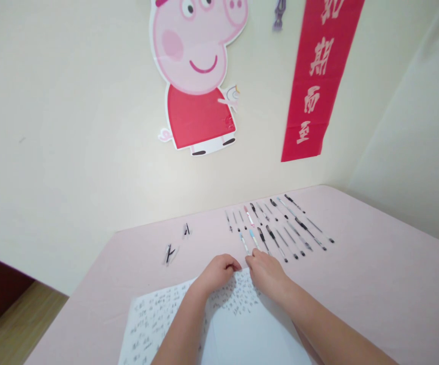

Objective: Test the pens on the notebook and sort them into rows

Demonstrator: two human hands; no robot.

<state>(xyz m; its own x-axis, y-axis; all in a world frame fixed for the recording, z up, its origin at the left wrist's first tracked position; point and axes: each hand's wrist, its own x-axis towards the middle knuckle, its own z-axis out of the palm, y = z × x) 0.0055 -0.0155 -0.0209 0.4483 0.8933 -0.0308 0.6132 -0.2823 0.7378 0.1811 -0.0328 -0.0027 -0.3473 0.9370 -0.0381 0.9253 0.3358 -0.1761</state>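
An open notebook lies in front of me, with handwriting down its left page and over the upper part of the right one. At the top edge of the right page, my left hand is closed with its fingers curled. My right hand is closed just beside it, fingertips pressed together, a small gap between the two. Whatever either hand holds is hidden or too small to name. Just beyond my right hand lie a blue-and-white pen and another light-blue pen.
Several pens and thin refills lie in two slanted rows, among them a black-grip pen and a pink pen. Two small clear-and-black pieces rest at the left. A pink tabletop meets the wall behind.
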